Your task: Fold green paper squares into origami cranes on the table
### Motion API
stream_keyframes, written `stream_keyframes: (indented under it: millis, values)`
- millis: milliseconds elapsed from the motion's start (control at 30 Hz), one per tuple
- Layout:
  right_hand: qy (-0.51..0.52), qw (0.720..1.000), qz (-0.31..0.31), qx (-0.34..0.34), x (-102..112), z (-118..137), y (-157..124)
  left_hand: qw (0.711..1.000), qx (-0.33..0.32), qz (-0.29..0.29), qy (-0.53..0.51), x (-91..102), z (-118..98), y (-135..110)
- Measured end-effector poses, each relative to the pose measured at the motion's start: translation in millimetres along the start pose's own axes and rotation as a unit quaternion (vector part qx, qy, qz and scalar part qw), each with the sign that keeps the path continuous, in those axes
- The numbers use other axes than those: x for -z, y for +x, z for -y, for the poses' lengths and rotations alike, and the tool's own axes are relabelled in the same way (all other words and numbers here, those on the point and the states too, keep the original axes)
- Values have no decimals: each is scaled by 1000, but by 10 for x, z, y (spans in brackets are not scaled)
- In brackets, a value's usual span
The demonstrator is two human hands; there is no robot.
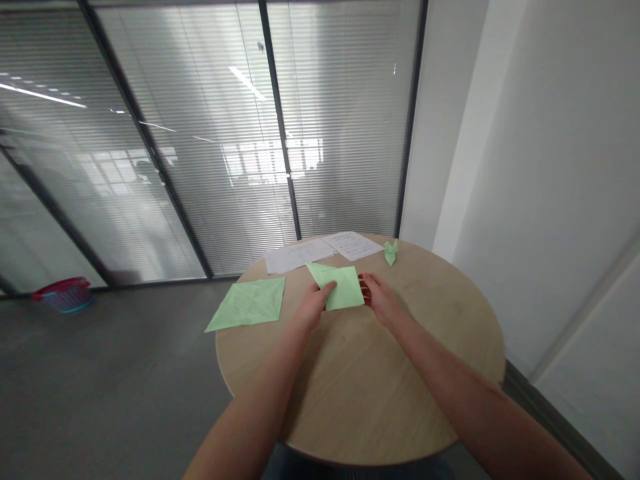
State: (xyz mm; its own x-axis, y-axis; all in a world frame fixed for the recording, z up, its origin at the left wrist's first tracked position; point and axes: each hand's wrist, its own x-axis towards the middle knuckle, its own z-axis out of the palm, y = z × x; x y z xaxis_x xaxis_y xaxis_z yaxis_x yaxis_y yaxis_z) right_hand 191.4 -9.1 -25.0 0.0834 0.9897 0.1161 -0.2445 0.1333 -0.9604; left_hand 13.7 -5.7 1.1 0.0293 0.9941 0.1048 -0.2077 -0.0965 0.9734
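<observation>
A folded piece of light green paper (345, 288) is held just above the round table. My left hand (316, 301) is closed on its left side, thumb lying on the front and the other fingers hidden behind. A pointed flap sticks out at the paper's upper left. At the right edge is my right hand (379, 297), its fingers slightly apart and bent, with the tips at or just behind that edge. No thumb of this hand shows on the paper's front; whether it touches the paper is hard to make out.
A creased green sheet (250, 303) overhangs the left edge of the wooden table (370, 393). White sheets lie at the back, one printed page (353, 245) among them. Beside it stands a small folded green paper figure (391, 253). A red and blue basket (65, 295) sits on the floor.
</observation>
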Motion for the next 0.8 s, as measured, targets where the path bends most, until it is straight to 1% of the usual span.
stream_keyframes:
  millis: [100,233,333,400,467,567,667,733,800]
  values:
    - [18,999,45,-21,-23,31,-46,996,11,73,48,-2,-24,-26]
    - [-9,994,105,-32,-60,54,-112,993,-4,92,74,4,-28,-33]
    - [-23,991,132,-21,-82,54,-143,990,-27,92,100,5,3,-23]
    - [-31,991,131,-12,-90,49,-149,990,-35,81,112,1,21,-21]
    - [-45,993,112,-8,-93,39,-143,991,-29,71,112,-9,19,-28]
    - [-74,994,78,-3,-89,15,-116,990,-21,86,110,-29,-23,-58]
    - [-84,994,68,17,-84,-9,-90,981,-36,111,157,-41,-72,-86]
    - [-81,994,70,26,-84,-16,-82,974,-40,109,196,-37,-82,-89]
    - [-78,994,75,26,-85,-13,-86,971,-31,98,216,-26,-71,-76]
